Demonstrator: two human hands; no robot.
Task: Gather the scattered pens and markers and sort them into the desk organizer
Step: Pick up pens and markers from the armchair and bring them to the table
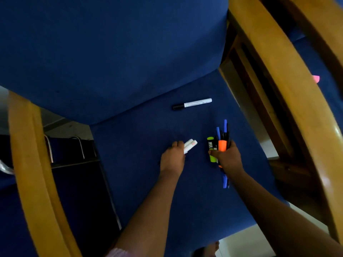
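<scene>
On the blue seat cushion (pixel 144 182) of a wooden-armed chair, seen from the head camera, a white-barrelled marker with a black cap (pixel 192 104) lay loose, its long axis running nearly left to right with a slight tilt, the black cap toward the left and the white end toward the right and a little farther up the seat. Nearer than that marker and to its left, the left hand (pixel 172 159) was curled around two white markers (pixel 190 146), whose free ends pointed up and to the right, toward the loose marker; the ends inside the palm were hidden. Nearer than the loose marker and to its right, the right hand (pixel 229 158) was closed on a bundle of pens and highlighters (pixel 220 143): a green highlighter and an orange one stood roughly upright in the picture, and blue and dark pens stuck out away from the person above the fingers, with blue ends also showing below the wrist. How many pens were in the bundle could not be counted. Far right of the loose marker, beyond the wooden armrest (pixel 282 86), a small pink object (pixel 316 78) was mostly covered by the wood and blurred. No desk organizer could be made out.
</scene>
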